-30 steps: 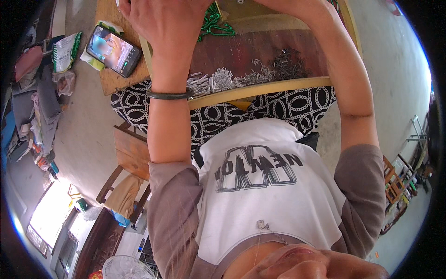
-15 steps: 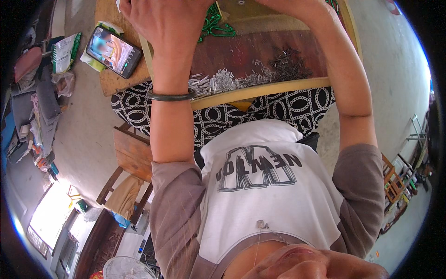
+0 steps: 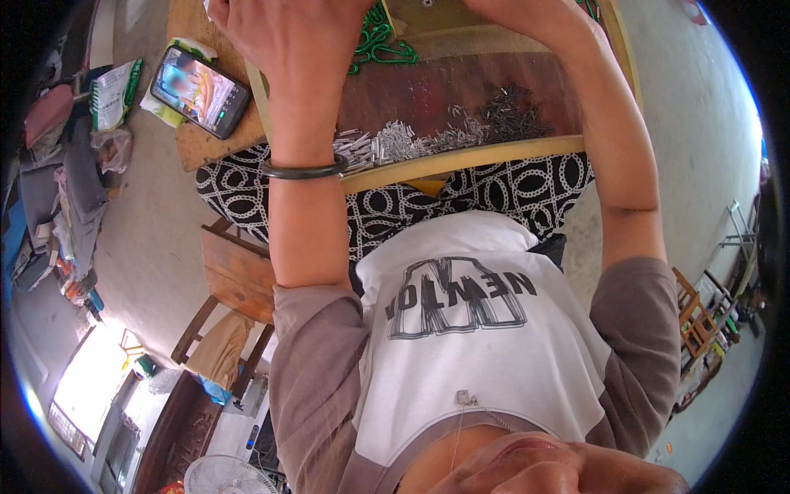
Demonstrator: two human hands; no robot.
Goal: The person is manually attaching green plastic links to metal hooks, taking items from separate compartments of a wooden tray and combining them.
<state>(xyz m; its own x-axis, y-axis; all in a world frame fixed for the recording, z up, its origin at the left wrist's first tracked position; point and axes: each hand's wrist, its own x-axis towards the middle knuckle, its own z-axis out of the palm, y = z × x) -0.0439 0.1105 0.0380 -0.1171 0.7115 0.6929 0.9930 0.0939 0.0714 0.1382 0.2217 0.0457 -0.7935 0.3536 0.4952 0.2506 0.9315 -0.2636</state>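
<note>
My left hand [image 3: 292,37] reaches over the left part of a wooden-rimmed tray [image 3: 461,161], back of the hand up, with a dark bangle on the wrist. Its fingers run past the top edge of the view, so whatever they hold is hidden. Beside it lie several green carabiner-like clips [image 3: 387,51]. My right hand [image 3: 535,20] is over the tray's far right part, its fingers also cut off by the top edge. Along the tray's near rim lie small silver metal pins [image 3: 399,142] and a heap of dark pins [image 3: 514,115].
A phone [image 3: 200,92] with a lit screen rests on green-white packaging at the left, on a wooden board [image 3: 197,146]. Black-and-white patterned cloth [image 3: 518,193] covers my lap below the tray. A wooden chair [image 3: 237,267] stands at the lower left, and a white fan [image 3: 226,476] below it.
My left forearm has shifted very slightly to the right, and my right hand has moved a little too. The pins and the tray look the same.
</note>
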